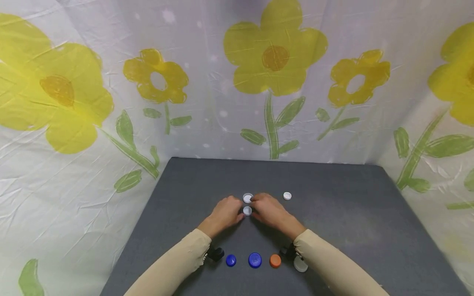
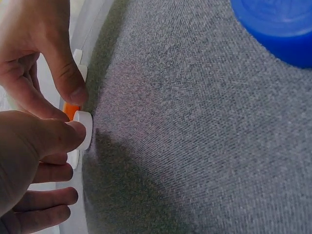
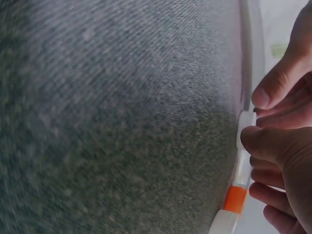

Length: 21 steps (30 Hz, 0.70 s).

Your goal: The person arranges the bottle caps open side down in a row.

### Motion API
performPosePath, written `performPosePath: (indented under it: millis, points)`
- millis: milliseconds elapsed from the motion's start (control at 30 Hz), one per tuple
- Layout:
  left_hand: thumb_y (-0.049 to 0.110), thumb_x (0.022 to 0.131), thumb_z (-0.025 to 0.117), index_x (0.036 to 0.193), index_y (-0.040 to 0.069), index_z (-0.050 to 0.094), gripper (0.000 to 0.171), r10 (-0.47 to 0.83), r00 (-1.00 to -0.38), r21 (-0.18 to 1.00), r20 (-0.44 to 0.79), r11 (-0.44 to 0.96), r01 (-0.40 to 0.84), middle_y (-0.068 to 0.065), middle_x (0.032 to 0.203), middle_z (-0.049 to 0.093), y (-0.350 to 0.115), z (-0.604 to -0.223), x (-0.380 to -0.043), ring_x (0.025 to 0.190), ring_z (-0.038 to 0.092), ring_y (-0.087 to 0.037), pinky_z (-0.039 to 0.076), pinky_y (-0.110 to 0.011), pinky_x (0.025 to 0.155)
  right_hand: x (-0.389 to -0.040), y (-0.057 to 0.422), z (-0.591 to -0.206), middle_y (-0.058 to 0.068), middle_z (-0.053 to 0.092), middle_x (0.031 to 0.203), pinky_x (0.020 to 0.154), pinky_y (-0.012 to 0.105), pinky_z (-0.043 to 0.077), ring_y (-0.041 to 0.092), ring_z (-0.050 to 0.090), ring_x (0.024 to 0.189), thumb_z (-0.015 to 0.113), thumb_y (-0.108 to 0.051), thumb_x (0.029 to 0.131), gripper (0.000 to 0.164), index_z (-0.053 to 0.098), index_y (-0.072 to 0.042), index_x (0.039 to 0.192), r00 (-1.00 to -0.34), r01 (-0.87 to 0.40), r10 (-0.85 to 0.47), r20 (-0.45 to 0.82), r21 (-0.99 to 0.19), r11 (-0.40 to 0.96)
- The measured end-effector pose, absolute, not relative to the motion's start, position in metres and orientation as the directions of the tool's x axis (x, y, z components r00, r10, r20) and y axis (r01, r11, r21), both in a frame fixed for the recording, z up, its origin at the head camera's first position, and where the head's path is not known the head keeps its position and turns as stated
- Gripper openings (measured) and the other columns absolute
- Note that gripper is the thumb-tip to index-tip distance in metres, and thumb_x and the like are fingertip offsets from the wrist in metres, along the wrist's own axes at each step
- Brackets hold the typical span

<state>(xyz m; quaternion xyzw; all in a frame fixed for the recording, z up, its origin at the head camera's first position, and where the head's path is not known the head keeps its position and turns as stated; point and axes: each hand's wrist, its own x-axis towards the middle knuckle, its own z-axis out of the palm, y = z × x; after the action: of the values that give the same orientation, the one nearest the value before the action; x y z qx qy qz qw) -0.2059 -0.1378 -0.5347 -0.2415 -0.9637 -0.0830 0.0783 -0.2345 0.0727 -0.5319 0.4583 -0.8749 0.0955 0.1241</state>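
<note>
Both hands are close together over the table, on either side of two white caps. The near white cap (image 1: 247,211) lies flat between the thumbs. My left hand (image 1: 227,209) has its thumb at the cap's left edge; in the left wrist view that thumb (image 2: 73,134) overlaps the white cap (image 2: 85,130). My right hand (image 1: 269,209) has its thumb by the right edge, and a fingertip reaches the far white cap (image 1: 247,198). In the right wrist view the right thumb (image 3: 253,139) overlaps the near cap. Neither hand visibly lifts anything.
Another white cap (image 1: 287,196) lies right of the hands. An orange piece (image 3: 236,199) sits beyond the right hand, hidden from above. Nearer the person are a small blue cap (image 1: 231,260), a larger blue cap (image 1: 254,260), an orange cap (image 1: 275,260) and a whitish cap (image 1: 300,264).
</note>
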Motion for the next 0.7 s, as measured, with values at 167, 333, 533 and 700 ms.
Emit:
performPosePath:
  millis: [167, 333, 533, 700]
  points:
    - [0.029, 0.089, 0.091, 0.084, 0.011, 0.075, 0.025, 0.447, -0.876, 0.078, 0.181, 0.881, 0.466, -0.009, 0.083, 0.076, -0.136, -0.54, -0.208, 0.077, 0.077, -0.032, 0.061, -0.049, 0.065, -0.234, 0.07, -0.536, 0.014, 0.079, 0.117, 0.104, 0.047, 0.056, 0.031, 0.074, 0.112, 0.091, -0.013, 0.084, 0.015, 0.083, -0.008, 0.097, -0.544, -0.828, -0.773, 0.326, -0.056, 0.559]
    - [0.029, 0.092, 0.09, 0.083, 0.013, 0.075, 0.023, 0.459, -0.868, 0.042, 0.189, 0.879, 0.474, -0.007, 0.081, 0.076, -0.135, -0.546, -0.21, 0.076, 0.075, -0.028, 0.06, -0.046, 0.065, -0.233, 0.07, -0.539, 0.014, 0.079, 0.118, 0.108, 0.048, 0.055, 0.031, 0.073, 0.113, 0.091, -0.014, 0.086, 0.014, 0.084, -0.008, 0.096, -0.555, -0.817, -0.762, 0.334, -0.047, 0.575]
    - [0.029, 0.094, 0.088, 0.085, 0.015, 0.077, 0.02, 0.47, -0.856, 0.033, 0.216, 0.872, 0.488, -0.005, 0.081, 0.077, -0.135, -0.547, -0.209, 0.076, 0.075, -0.026, 0.06, -0.045, 0.065, -0.234, 0.07, -0.541, 0.013, 0.078, 0.12, 0.113, 0.049, 0.053, 0.032, 0.073, 0.115, 0.09, -0.015, 0.086, 0.012, 0.083, -0.008, 0.092, -0.554, -0.813, -0.758, 0.345, -0.027, 0.582]
    - [0.028, 0.094, 0.087, 0.088, 0.016, 0.079, 0.016, 0.481, -0.844, 0.058, 0.236, 0.86, 0.506, -0.004, 0.083, 0.078, -0.135, -0.544, -0.209, 0.078, 0.075, -0.026, 0.06, -0.046, 0.068, -0.233, 0.074, -0.537, 0.015, 0.078, 0.12, 0.111, 0.05, 0.054, 0.034, 0.072, 0.116, 0.09, -0.013, 0.086, 0.012, 0.083, -0.008, 0.093, -0.548, -0.821, -0.755, 0.36, -0.06, 0.568]
